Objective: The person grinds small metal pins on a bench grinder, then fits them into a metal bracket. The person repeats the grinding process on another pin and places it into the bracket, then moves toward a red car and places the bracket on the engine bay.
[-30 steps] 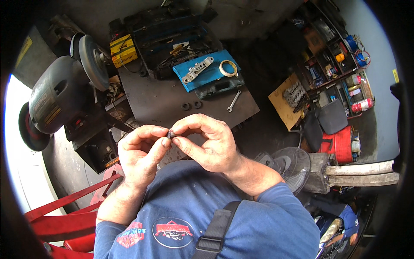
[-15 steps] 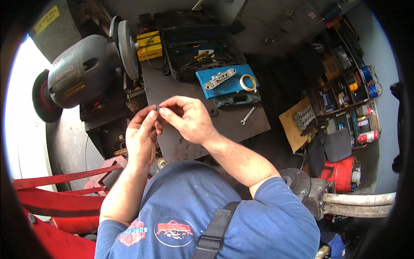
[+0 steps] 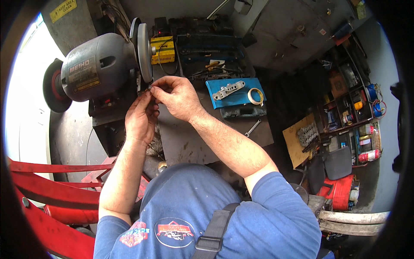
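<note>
A: What's closest in?

B: The person's blue shirt (image 3: 181,190), with a dark strap (image 3: 222,218) running down it.

A: And the hands?

B: Left hand (image 3: 140,121) and right hand (image 3: 179,98) meet at the fingertips, both pinched on one small dark part (image 3: 150,87) — likely because it's too tiny for a full grip. Fingers hide most of it, so no telling its shape.

A: Where's that part, exactly?

B: Just by the lower edge of the grinder's (image 3: 101,64) wheel (image 3: 145,52). Can't tell if they touch. Both hands on it probably keeps it steadier.

A: Table stuff?

B: On the dark table (image 3: 185,140) there's a wrench (image 3: 253,128) near the right edge, seemingly clear of the arms. Farther back, a blue board (image 3: 235,100) bears a metal bracket (image 3: 228,90) and a tape roll (image 3: 261,98), maybe to keep them off the grime.

A: Way back?

B: Yellow box (image 3: 163,51) beside an open toolbox (image 3: 207,42) — tools handy, presumably.
</note>
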The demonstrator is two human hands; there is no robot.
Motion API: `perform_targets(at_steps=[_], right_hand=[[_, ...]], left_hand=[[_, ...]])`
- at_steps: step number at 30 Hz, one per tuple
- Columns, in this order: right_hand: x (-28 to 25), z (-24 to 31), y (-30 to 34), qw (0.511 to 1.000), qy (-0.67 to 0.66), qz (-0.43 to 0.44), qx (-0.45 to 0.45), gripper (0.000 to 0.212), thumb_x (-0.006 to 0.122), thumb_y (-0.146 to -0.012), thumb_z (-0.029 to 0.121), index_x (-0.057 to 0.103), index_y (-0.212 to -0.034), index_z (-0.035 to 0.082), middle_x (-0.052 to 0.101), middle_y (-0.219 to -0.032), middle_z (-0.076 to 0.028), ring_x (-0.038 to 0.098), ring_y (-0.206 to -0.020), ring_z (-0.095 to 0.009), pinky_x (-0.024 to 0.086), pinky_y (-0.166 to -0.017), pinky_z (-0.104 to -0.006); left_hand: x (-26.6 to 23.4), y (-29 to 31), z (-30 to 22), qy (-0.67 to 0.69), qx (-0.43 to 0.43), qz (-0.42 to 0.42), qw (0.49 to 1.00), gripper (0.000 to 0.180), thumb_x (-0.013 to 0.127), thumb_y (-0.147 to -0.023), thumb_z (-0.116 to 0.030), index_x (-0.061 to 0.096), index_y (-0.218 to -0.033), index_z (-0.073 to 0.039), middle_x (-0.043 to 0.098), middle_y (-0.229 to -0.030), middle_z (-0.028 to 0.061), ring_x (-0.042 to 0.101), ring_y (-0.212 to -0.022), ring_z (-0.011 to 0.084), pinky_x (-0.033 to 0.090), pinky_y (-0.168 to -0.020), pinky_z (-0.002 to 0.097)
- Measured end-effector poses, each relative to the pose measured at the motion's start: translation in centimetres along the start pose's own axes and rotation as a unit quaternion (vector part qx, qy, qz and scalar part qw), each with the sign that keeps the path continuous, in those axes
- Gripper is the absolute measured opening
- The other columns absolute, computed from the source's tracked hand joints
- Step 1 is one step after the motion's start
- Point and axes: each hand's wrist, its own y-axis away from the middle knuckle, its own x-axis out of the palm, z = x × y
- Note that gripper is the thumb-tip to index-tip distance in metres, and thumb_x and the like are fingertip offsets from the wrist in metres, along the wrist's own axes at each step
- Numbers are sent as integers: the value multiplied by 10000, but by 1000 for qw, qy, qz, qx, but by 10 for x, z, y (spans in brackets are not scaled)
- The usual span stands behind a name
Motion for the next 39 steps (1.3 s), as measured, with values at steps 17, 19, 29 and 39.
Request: perform_targets(at_steps=[17, 19, 29, 39], right_hand=[[-8, 8, -5, 999, -1, 22, 33, 242, 649, -909, 186, 673, -1027, -24, 692, -847, -80, 652, -734, -95, 542, -702, -230], [-9, 9, -6, 999, 7, 24, 41, 249, 647, -911, 195, 674, -1031, -22, 692, -846, -78, 648, -727, -93, 541, -696, -229], [-7, 10, -7, 996, -30, 33, 79, 244, 611, -943, 220, 672, -1000, -10, 674, -820, -50, 623, -697, -72, 524, -667, -216], [-6, 10, -8, 981, -124, 48, 140, 245, 585, -962, 221, 635, -1015, -13, 632, -788, -27, 581, -686, -56, 496, -646, -205]], left_hand=[[5, -7, 0, -32, -5, -4, 999, 231, 510, -990, -237, 573, -1130, -65, 566, -944, 6, 486, -819, 111, 400, -767, 261], [5, -7, 0, -39, -5, -15, 999, 237, 512, -989, -242, 575, -1134, -65, 572, -948, 9, 493, -826, 112, 403, -777, 260], [3, -7, 2, -26, -3, -14, 1000, 238, 554, -969, -237, 581, -1135, -68, 587, -973, 18, 516, -863, 121, 405, -808, 271], [5, -10, 2, -18, -3, -12, 1000, 224, 728, -863, -300, 605, -959, -140, 633, -843, -44, 507, -697, 58, 389, -647, 210]])
